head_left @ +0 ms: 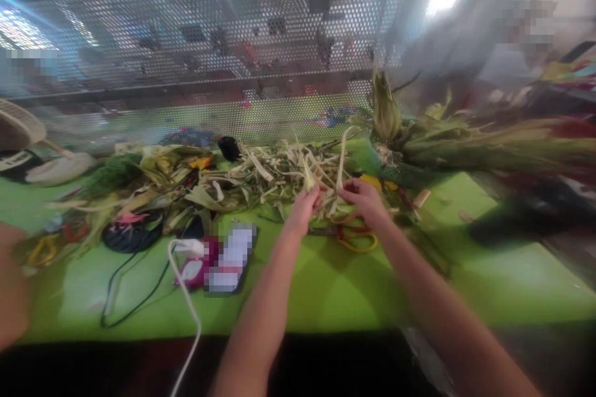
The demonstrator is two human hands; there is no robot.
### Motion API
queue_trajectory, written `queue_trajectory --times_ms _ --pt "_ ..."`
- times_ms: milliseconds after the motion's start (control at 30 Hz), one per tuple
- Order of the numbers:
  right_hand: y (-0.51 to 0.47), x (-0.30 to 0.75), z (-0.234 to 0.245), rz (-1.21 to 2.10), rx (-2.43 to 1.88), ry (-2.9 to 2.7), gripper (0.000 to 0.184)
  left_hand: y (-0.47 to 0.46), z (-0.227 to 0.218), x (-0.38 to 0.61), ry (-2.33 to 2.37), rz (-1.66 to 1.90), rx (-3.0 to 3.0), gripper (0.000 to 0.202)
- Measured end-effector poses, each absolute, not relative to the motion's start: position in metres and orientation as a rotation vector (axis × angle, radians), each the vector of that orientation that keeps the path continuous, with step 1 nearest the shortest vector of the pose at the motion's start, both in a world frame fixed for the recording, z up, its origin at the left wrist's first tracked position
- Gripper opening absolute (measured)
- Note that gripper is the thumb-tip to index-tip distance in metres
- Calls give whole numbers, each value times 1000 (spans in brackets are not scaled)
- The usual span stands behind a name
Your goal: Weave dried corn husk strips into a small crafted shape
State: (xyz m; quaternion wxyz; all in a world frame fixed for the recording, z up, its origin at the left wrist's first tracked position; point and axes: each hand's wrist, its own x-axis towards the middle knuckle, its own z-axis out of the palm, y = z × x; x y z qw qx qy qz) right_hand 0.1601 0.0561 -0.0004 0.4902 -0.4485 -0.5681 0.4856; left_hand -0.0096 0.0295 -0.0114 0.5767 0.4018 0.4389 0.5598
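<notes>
**Both hands in the leaf strips on the green table**

The left hand (305,206) and the right hand (365,198) meet at 12 o'clock from the person, over the far part of the green table (326,285). The left hand is closed around the foot of a pale leaf strip (307,177) that stands up out of the fist. The right hand pinches a second strip (343,152), which curves upward. Both strips rise at the near edge of the heap of strips (270,170), which spreads from the hands toward 10 o'clock.

Scissors (357,237) with orange and yellow handles lie flat just under the right wrist. A black pouch (130,237) sits at 9 o'clock from the hands with something pink on top; its contents cannot be made out. Beside it, a white cable (186,298) runs toward 6 o'clock, near a pink item (207,260) whose face is masked, so no writing can be read there. A bundle of green stalks (465,149) lies at 2 o'clock, and a perforated metal screen (233,31) stands behind everything
</notes>
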Motion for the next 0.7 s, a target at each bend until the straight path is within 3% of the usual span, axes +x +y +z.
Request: queue_trajectory --times_ms 433,700 --pt "37 142 -6 733 -1110 -1850 18 29 -17 11 721 1267 847 40" --pt "37 138 -14 700 -1105 -1994 17 29 -16 10 696 1365 698 33"
